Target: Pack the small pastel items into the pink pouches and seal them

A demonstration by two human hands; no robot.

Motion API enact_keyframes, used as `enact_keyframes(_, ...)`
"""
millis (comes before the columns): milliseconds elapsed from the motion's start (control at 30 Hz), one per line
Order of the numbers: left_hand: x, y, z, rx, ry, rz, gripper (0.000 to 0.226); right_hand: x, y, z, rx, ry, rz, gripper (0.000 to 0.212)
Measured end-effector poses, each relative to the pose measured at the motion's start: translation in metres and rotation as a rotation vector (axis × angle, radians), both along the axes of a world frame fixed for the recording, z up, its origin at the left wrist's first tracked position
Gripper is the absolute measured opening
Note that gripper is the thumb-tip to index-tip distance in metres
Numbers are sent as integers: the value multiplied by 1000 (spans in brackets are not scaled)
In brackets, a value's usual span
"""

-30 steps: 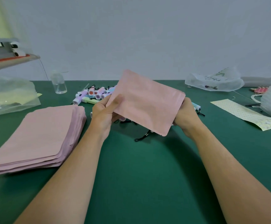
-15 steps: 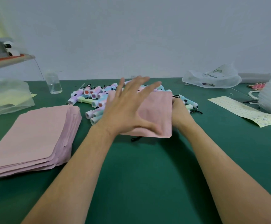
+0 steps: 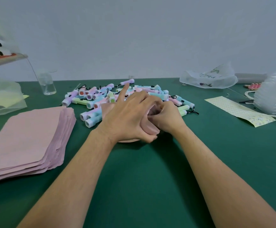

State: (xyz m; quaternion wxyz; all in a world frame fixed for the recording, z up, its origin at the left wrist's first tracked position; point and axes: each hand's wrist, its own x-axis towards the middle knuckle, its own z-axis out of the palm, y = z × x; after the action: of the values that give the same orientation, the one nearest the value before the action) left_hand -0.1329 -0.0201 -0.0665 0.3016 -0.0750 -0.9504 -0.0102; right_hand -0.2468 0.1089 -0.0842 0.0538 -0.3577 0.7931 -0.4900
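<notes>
Pinching the three-o'clock edge of the seemingly light, floppy pink pouch [image 3: 151, 128], the right hand [image 3: 167, 117] steadies it while the left hand [image 3: 130, 120] clamps its middle.

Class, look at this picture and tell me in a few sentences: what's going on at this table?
A person is working a pink pouch with both hands on a green table. The left hand lies over it, thumb gripping its near edge, while the right hand pinches its right side, apparently to open it. The pouch sits just in front of a pile of pastel items; a stack of pouches lies to the left. Whether anything is inside cannot be seen.
</notes>
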Motion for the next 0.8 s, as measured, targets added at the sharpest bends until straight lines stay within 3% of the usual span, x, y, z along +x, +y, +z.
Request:
enact_keyframes(67,4,0,5,48,-14,-20,86,2,2,2,-107,-12,94,7)
enact_keyframes(133,13,-6,13,176,15,-44,89,4,3,7,-250,-163,178,30)
enact_keyframes(200,24,-17,27,406,127,-47,93,1,3,11,-427,-343,221,55)
enact_keyframes(267,31,-30,46,749,331,-150,95,3,0,12,-520,-329,234,60)
enact_keyframes(333,32,-44,62,1103,546,-281,85,10,-3,10,-478,-258,271,62)
enact_keyframes(400,30,-54,71,1379,636,-328,72,20,-7,3,-361,-208,341,79)
enact_keyframes(500,25,-57,59,1578,589,-313,50,29,-10,-3,-194,-213,465,117)
enact_keyframes(567,22,-55,49,1644,578,-275,36,30,-12,-6,-95,-213,511,126)
enact_keyframes(633,20,-55,40,1658,573,-225,31,36,-14,-3,-21,-134,470,122)
enact_keyframes(667,20,-57,35,1658,567,-196,30,38,-14,-3,-6,6,393,115)
enact_keyframes(767,20,-66,23,1751,591,-98,30,33,-17,-6,-138,646,117,57)
enact_keyframes(800,20,-70,21,1796,609,-79,28,30,-16,-6,-197,756,73,41)
